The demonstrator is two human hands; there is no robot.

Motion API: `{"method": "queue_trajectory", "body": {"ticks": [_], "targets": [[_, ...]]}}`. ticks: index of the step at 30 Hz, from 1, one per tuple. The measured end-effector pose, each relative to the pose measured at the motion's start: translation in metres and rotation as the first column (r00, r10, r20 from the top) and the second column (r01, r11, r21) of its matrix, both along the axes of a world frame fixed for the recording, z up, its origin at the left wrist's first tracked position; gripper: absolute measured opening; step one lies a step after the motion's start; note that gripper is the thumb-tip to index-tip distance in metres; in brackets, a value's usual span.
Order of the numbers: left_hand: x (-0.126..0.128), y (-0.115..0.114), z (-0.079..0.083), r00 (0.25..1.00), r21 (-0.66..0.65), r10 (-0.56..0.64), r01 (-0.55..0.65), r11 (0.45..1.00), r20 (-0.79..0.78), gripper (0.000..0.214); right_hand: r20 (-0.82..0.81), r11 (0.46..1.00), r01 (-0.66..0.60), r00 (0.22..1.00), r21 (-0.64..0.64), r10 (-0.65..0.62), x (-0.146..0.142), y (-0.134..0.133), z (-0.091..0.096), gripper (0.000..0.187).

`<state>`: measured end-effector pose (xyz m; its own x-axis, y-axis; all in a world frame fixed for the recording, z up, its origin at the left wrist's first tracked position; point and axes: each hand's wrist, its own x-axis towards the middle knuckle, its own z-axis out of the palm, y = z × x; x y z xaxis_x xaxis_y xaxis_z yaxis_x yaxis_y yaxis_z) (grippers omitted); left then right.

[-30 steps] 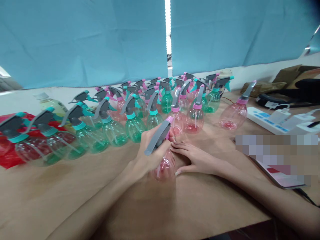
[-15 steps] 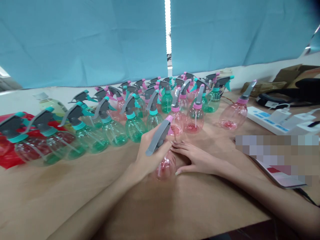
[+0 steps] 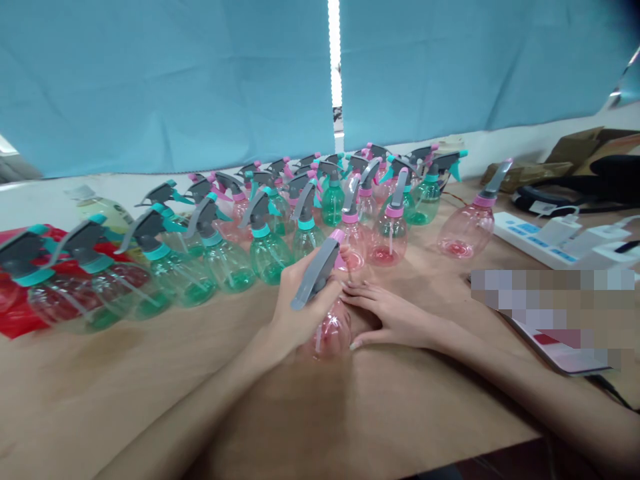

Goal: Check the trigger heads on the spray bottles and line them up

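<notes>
A clear pink spray bottle (image 3: 333, 333) with pink liquid stands on the brown table (image 3: 425, 407) in front of me. My left hand (image 3: 303, 287) is closed around its upper part, below the grey trigger (image 3: 316, 270), and hides most of its neck. The pink nozzle end points up and away from me. On the bottle's right side is my right hand (image 3: 385, 313), its fingers outstretched and thumb apart, the tips against or very close to the bottle. Just beyond my hands stand further pink spray bottles (image 3: 389, 243).
Several green spray bottles (image 3: 270, 257) line the left and back. Another pink bottle (image 3: 467, 227) stands by a white power strip (image 3: 533, 240). A flat device (image 3: 555, 340) lies at right, partly pixelated. A red bag (image 3: 20, 313) is far left; a blue curtain (image 3: 175, 80) hangs behind.
Almost nothing differs. Both hands keep the same place and pose at the pink spray bottle; the view has shifted very slightly.
</notes>
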<state>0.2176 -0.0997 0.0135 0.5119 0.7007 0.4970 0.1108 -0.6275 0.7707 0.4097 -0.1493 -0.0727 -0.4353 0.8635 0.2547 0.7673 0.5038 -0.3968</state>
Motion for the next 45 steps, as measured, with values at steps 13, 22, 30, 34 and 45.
{"method": "queue_trajectory", "body": {"ticks": [13,22,30,34,45], "targets": [[0.001,0.001,0.0,1.0,0.021,0.007,-0.007,1.0,-0.013,0.009,-0.042,1.0,-0.002,0.999,0.017,0.003,0.002,0.001,-0.004,0.087],[0.0,-0.002,0.006,0.999,0.007,-0.024,0.024,1.0,-0.035,0.007,-0.026,1.0,0.002,1.0,0.008,-0.002,0.002,0.0,-0.004,0.089],[0.0,-0.003,0.009,0.999,0.003,-0.006,0.006,1.0,-0.05,0.008,-0.033,1.0,-0.002,0.999,0.003,0.002,0.002,0.0,-0.004,0.09],[-0.001,-0.004,0.01,0.998,-0.009,-0.006,0.006,1.0,-0.064,0.011,-0.045,1.0,0.003,0.999,-0.016,-0.003,0.001,0.0,-0.003,0.09],[0.001,0.0,0.007,0.999,0.034,0.017,-0.016,0.999,-0.042,0.007,-0.07,1.0,-0.002,0.998,-0.007,0.001,0.002,0.0,-0.003,0.089]]}}
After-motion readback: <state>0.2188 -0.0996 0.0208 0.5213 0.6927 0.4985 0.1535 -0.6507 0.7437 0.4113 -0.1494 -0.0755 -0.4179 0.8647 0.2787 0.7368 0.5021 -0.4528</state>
